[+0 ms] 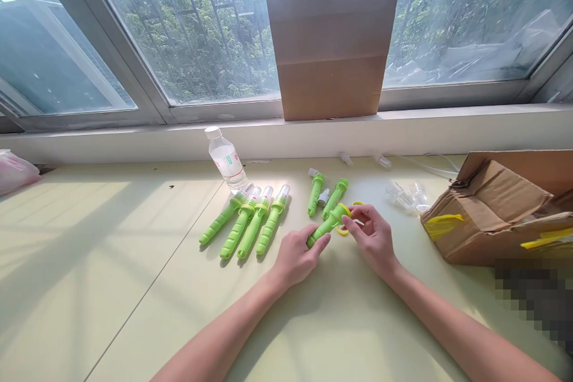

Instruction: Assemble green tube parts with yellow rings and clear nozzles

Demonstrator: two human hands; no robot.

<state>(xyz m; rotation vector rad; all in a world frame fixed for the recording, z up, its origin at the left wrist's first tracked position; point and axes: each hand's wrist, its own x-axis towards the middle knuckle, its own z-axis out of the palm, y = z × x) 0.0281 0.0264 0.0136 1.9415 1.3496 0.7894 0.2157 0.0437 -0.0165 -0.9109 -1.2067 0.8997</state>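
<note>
My left hand [301, 253] is closed around a green plastic handle [323, 230] with a ribbed grip, tilted up to the right. At its wide end sits a yellow ring [345, 209], and the fingers of my right hand [370, 234] pinch there. Part of that end is hidden by the fingers. Another yellow ring [342, 231] lies on the table just under the right fingers. Beyond my hands lie two more green handles [316, 194], with a small clear-and-grey piece [323, 197] between them. Several green handles with clear tops [271, 221] lie side by side to the left.
A water bottle [227, 160] stands behind the left row. Clear plastic caps [400, 196] lie at the right, beside an open cardboard box [470, 245] with yellow strips on its edge. Further back, small clear pieces [382, 161] lie near the window ledge [215, 142].
</note>
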